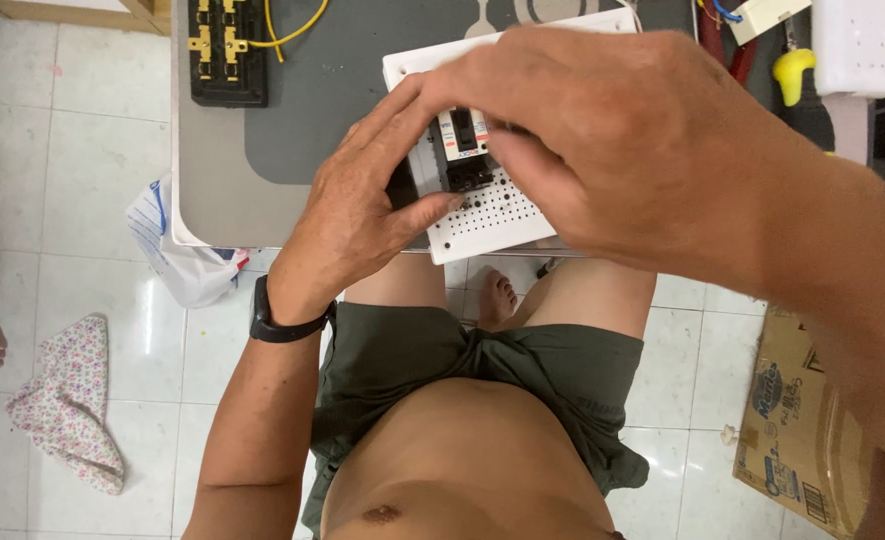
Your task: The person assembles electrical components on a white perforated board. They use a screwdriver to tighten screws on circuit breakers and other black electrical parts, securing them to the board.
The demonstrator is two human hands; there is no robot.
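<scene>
— Looking down from the head camera, what do you have?

— I see both hands over a white perforated board (482, 215) that lies at the near edge of a grey table (292, 110). On the board sits a small black and white circuit breaker (464, 148), upright against the board's face, just between the two hands.

— How is the left hand (362, 215) set?

— It wears a black wristband (284, 322). Its fingers arch over the breaker's left side and the thumb presses the board just below it. I would call it a loose brace, not closed around anything.

— And the right hand (622, 140)?

— It covers the board's upper right part, fingertips curled down beside the breaker. Whether they pinch it I cannot tell; the hand hides them.

— Anything else nearby?

— A black terminal block (227, 50) with a yellow wire (287, 35) lies at the table's far left. On the tiled floor: a plastic bag (182, 260), a flowered cloth (67, 400) and a cardboard box (797, 420).
</scene>
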